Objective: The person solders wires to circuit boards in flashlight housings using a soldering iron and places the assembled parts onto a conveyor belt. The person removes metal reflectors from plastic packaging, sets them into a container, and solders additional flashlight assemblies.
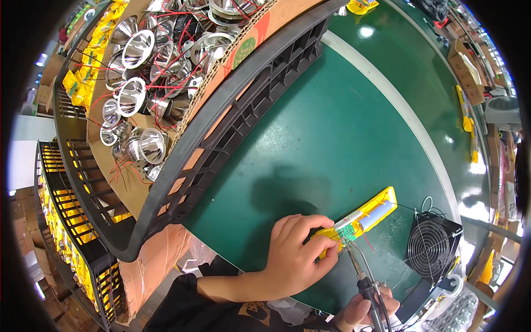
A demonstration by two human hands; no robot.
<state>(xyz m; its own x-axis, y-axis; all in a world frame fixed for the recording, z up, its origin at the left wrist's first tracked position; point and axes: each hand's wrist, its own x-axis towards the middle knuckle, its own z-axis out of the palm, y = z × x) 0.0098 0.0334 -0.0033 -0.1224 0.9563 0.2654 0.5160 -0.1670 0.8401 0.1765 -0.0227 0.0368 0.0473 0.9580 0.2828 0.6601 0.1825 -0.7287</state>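
Note:
My left hand (298, 254) grips the near end of a long yellow plastic casing (391, 196) between thumb and fingers, low on the green table. Inside the casing lie a blue cylindrical battery cell (376, 214) and, by my fingertips, a small green circuit board (347, 232) with thin wires. My right hand (368, 309), at the lower edge, is closed round the handle of a soldering iron (367, 289). Its metal tip points up at the circuit board; whether it touches is too small to tell. A thin bent tube runs alongside the iron.
A black plastic crate (243, 94) with a cardboard box full of shiny reflector cups (138, 50) and red wires stands at the left. Right of my hands is a black fan (430, 246) with a wire guard. More crates of yellow parts (61, 221) stand far left.

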